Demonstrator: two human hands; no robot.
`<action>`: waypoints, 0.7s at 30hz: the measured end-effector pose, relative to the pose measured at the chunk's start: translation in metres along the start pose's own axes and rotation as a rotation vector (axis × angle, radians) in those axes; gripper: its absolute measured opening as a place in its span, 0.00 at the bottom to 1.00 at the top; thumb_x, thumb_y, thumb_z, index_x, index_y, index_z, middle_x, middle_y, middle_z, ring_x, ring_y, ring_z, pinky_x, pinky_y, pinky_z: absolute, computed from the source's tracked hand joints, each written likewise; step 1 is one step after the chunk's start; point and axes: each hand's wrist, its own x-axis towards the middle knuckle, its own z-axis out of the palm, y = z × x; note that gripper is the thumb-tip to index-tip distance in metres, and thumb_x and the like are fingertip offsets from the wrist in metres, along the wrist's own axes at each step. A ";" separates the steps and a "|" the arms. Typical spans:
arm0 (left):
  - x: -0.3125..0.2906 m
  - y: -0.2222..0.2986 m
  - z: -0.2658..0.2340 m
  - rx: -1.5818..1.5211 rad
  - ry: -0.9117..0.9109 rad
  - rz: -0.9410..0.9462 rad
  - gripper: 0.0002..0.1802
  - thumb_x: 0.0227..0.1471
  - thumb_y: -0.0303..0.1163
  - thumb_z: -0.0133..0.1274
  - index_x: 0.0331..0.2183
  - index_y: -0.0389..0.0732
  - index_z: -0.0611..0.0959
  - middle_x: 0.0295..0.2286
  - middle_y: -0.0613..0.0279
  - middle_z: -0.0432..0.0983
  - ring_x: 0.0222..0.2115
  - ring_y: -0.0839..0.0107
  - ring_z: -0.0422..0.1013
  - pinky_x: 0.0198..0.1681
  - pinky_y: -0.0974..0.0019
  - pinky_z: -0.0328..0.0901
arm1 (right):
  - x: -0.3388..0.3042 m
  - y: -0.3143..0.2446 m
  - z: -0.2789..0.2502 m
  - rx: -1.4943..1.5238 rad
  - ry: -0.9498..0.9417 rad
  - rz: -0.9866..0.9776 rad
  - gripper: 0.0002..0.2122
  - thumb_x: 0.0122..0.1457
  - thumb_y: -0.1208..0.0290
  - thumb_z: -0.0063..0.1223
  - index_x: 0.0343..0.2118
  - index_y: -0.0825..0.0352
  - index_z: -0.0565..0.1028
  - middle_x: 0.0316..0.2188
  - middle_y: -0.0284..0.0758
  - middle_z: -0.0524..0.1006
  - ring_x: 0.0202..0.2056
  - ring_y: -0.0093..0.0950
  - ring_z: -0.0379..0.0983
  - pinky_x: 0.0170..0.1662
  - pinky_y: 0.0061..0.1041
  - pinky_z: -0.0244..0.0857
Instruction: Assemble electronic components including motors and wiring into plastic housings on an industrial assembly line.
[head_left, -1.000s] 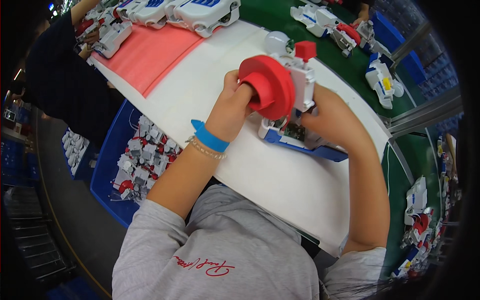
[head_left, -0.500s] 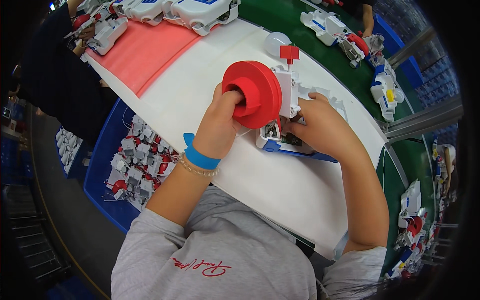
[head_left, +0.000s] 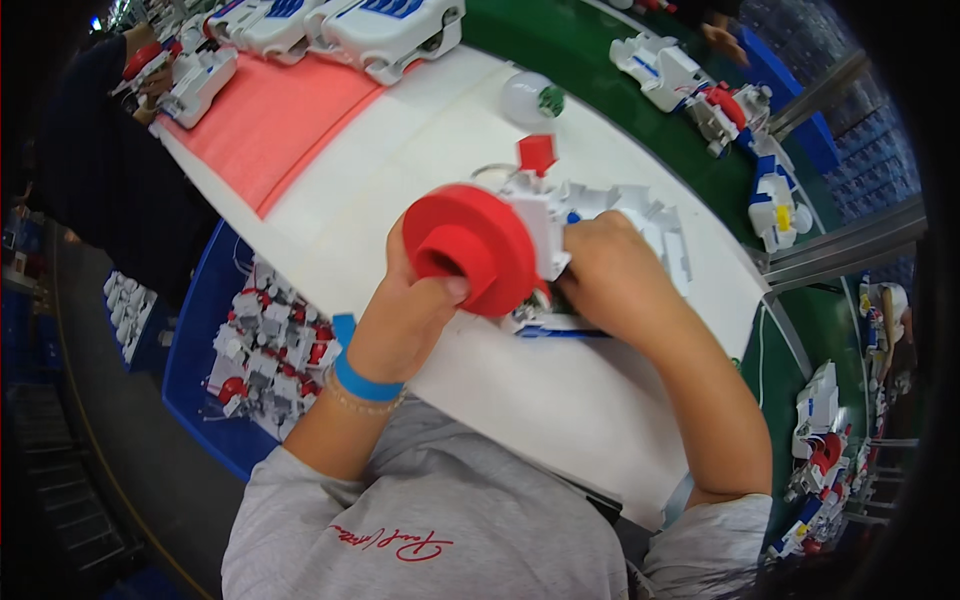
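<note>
A round red funnel-like part [head_left: 450, 215] is gripped in my left hand [head_left: 412, 318], its hollow hub facing me and my thumb at the hub's edge. Joined to it on the right is a white plastic mechanism [head_left: 545, 235], topped by a small red block [head_left: 537, 153]. My right hand [head_left: 618, 275] is closed, fingers curled down beside the mechanism's lower end; what they pinch is hidden. Under and behind that hand lies an open white housing shell [head_left: 668, 232] with a blue lower edge, on the white table [head_left: 560, 400].
A clear dome with green inside [head_left: 530, 98] stands farther back. White-and-blue housings [head_left: 390, 35] sit at upper left near a red mat [head_left: 290, 120]. A blue bin [head_left: 190, 370] holds several red-and-white assemblies. More units line the green conveyor [head_left: 580, 60]. Another person [head_left: 110, 170] works at left.
My left hand has brought the red part and mechanism down and leftward, tilting them. My right hand has curled in more beside the mechanism. The dome has shifted in view, now showing green.
</note>
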 end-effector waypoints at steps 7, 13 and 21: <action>-0.017 0.000 -0.018 -0.099 0.156 0.023 0.29 0.49 0.25 0.38 0.54 0.41 0.53 0.49 0.58 0.56 0.51 0.64 0.55 0.54 0.57 0.52 | 0.007 0.084 -0.037 0.292 0.264 0.145 0.13 0.42 0.77 0.52 0.35 0.67 0.70 0.38 0.39 0.71 0.44 0.36 0.66 0.50 0.28 0.56; -0.010 0.004 -0.038 0.052 0.191 0.157 0.31 0.49 0.44 0.43 0.51 0.37 0.59 0.45 0.58 0.63 0.47 0.65 0.61 0.49 0.60 0.57 | 0.024 0.226 -0.022 -0.622 0.304 0.646 0.36 0.33 0.59 0.66 0.49 0.56 0.64 0.56 0.34 0.54 0.58 0.35 0.45 0.54 0.49 0.43; -0.013 0.013 -0.051 -0.041 0.194 0.122 0.30 0.49 0.44 0.43 0.51 0.40 0.60 0.43 0.60 0.66 0.42 0.67 0.65 0.44 0.62 0.61 | 0.058 0.266 -0.029 -0.633 -0.115 0.625 0.23 0.44 0.56 0.56 0.42 0.64 0.71 0.36 0.38 0.73 0.43 0.35 0.65 0.49 0.36 0.53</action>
